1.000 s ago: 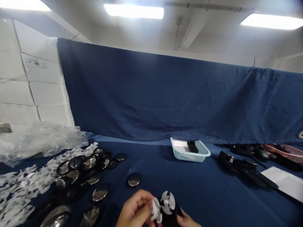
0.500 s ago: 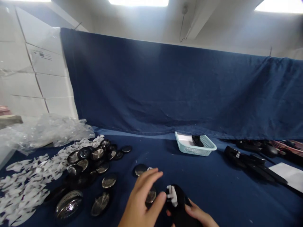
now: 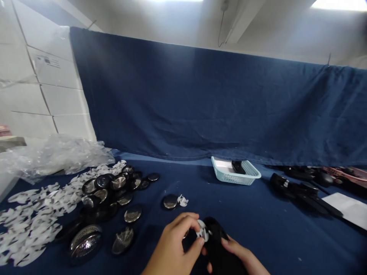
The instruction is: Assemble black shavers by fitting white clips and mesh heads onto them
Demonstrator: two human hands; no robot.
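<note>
My left hand (image 3: pixel 177 242) is closed in a pinch on a small white plastic clip (image 3: pixel 202 231). The clip lies against the front end of a black handheld device body (image 3: pixel 222 252); whether it is attached there I cannot tell. My right hand (image 3: pixel 241 254) grips that body from the right, thumb on top, with some fingertips showing underneath. Just beyond my left hand lie a dark round cap (image 3: pixel 170 201) and a loose white clip (image 3: pixel 182 200). Another cap is mostly hidden behind my left fingers.
White clips (image 3: pixel 37 225) are heaped at the left beside dark shiny caps (image 3: pixel 119 182). Behind them lies clear plastic wrap (image 3: pixel 61 152). A light blue basket (image 3: pixel 235 178) stands at the back, holding a black part. Black devices (image 3: pixel 298 193) and white paper (image 3: pixel 349 208) lie right.
My left hand has gone from spread fingers to a pinch on the white clip at the device's end. The loose clip beside the cap has come into fuller view. The view has tilted slightly.
</note>
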